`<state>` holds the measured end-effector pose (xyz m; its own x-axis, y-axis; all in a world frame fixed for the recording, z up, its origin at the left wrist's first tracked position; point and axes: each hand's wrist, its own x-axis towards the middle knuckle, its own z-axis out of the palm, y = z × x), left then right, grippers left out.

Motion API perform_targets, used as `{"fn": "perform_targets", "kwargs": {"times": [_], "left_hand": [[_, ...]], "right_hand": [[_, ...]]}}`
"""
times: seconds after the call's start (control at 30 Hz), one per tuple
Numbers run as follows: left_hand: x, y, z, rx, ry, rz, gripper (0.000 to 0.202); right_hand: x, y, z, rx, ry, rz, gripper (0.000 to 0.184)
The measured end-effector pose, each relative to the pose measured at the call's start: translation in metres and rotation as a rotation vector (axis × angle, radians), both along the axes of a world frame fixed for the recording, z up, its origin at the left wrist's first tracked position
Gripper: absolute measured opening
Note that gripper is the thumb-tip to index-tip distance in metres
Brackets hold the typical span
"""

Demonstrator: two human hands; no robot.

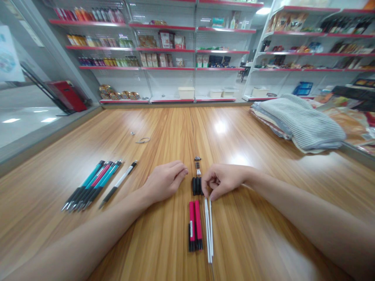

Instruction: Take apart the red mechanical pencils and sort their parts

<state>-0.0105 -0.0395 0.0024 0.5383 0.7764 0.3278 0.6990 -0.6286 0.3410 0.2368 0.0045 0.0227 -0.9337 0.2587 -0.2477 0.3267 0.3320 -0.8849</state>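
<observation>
My right hand (224, 180) is bent down over the table, thumb and index finger closed around the upper end of a thin white pen refill (211, 230). Beside that refill lie other white refills (207, 234), roughly parallel. Across from it, my left hand (166, 180) rests with fingers curled, and nothing shows in it. Between the hands sit black rubber grips (196, 186), partly covered by my right fingers. Small springs (197, 165), white tips (198, 171) and dark metal pieces (197, 158) lie above them. Pink pen barrels (195, 220) with black ends lie below.
At left lies a row of teal and pink pens (90, 185), with a white and black pen (118, 183) apart. A thin ring (143, 140) and a small metal piece (133, 133) lie farther back. Folded striped cloths (301, 121) occupy the right; stocked shelves (166, 49) stand behind.
</observation>
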Motion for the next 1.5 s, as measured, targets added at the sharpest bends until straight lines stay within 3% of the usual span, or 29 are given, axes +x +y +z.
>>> {"fn": "perform_targets", "kwargs": {"times": [0.4,0.73,0.97,1.5], "left_hand": [[0.0,0.0,0.0,0.009,-0.004,0.003,0.023],[0.0,0.0,0.001,-0.008,-0.003,0.0,0.023],[0.0,0.0,-0.001,0.015,-0.012,0.002,0.023],[0.0,-0.001,0.001,0.0,-0.008,0.003,0.022]], "right_hand": [[-0.002,0.001,-0.005,0.088,0.012,0.04,0.029],[-0.002,-0.001,-0.004,0.004,0.019,0.038,0.033],[-0.006,-0.009,0.001,0.008,0.022,0.129,0.038],[-0.011,-0.012,0.007,0.128,0.048,0.165,0.021]]}}
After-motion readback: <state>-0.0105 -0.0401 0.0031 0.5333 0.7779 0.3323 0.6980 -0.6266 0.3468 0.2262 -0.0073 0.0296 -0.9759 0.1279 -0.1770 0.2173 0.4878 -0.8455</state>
